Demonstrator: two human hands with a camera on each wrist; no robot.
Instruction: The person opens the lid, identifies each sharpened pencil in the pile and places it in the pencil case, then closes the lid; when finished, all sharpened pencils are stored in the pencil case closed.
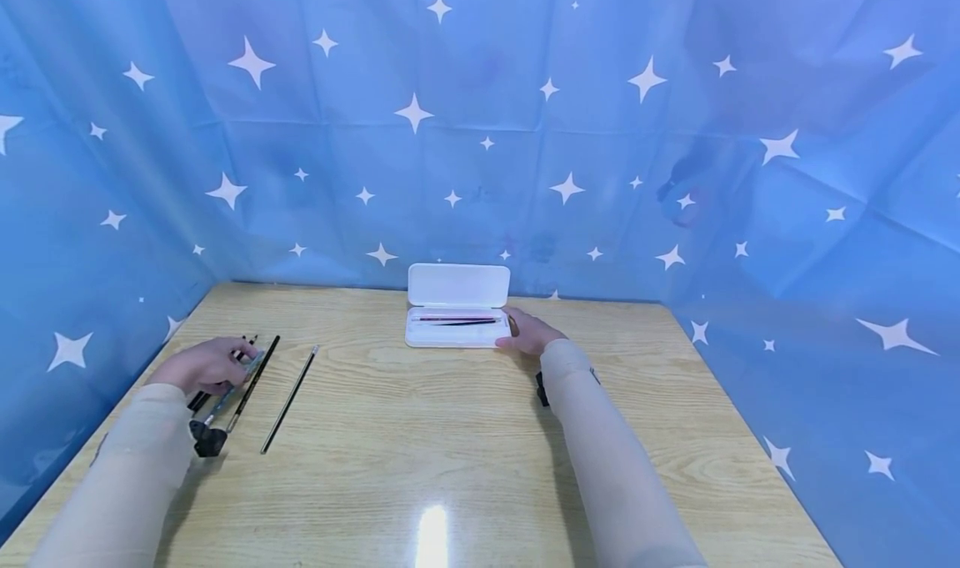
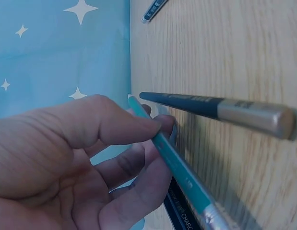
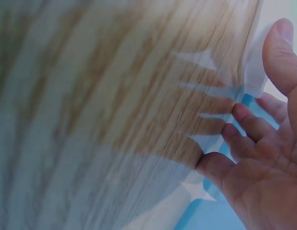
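My left hand, at the table's left side, pinches a teal pencil between thumb and fingers, tilted above the wood. Under it a black charcoal pencil is partly hidden by the fingers. A dark pencil with a pale gold end lies just right of that hand. My right hand rests at the right end of an opened white pencil case, thumb by its front corner. Its other fingertips touch the table. Inside the case lie a black pencil and a reddish one.
Another dark pencil lies on the wooden table, to the right of the left hand's group. The case's raised lid stands near the blue star-patterned curtain along the back edge. Curtain also hangs on both sides.
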